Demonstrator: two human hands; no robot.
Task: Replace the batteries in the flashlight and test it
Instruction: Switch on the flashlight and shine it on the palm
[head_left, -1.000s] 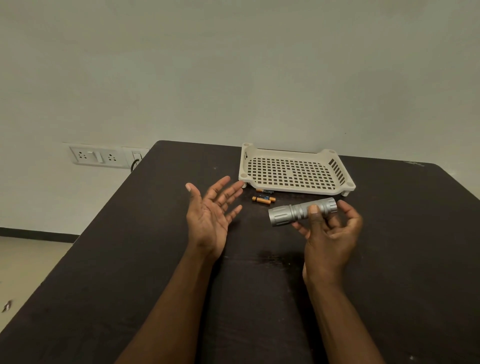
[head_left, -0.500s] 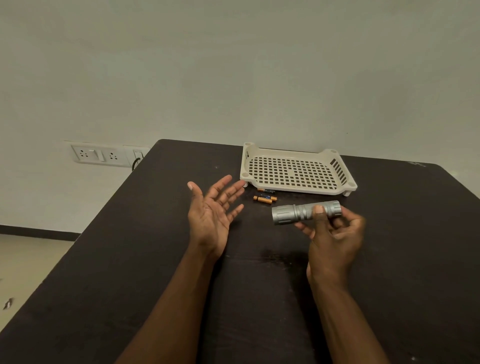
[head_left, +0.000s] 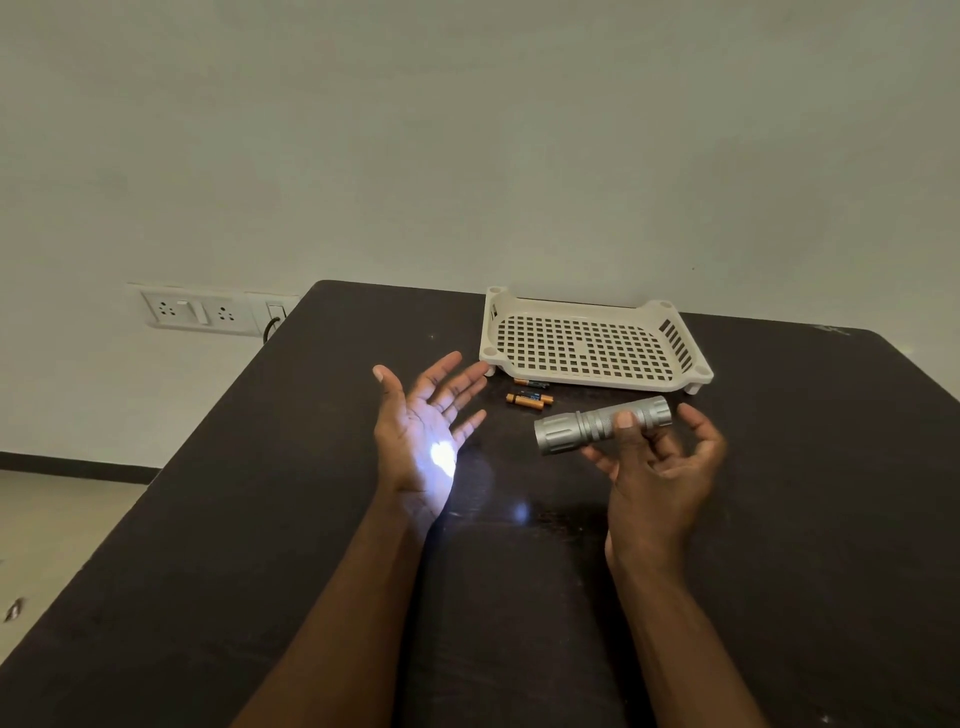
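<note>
Tray (head_left: 595, 308) sits at the tabletop's (head_left: 810, 467) far edge, batteries (head_left: 529, 399) just before it, flashlight (head_left: 587, 425) nearer, hands either side.

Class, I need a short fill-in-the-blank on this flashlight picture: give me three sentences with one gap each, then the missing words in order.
1. The right hand holds a silver ____.
2. A bright spot of light falls on the palm of the ____ hand.
3. The loose batteries lie on the dark table just in front of the white ____.

Missing words: flashlight; left; basket.
</note>
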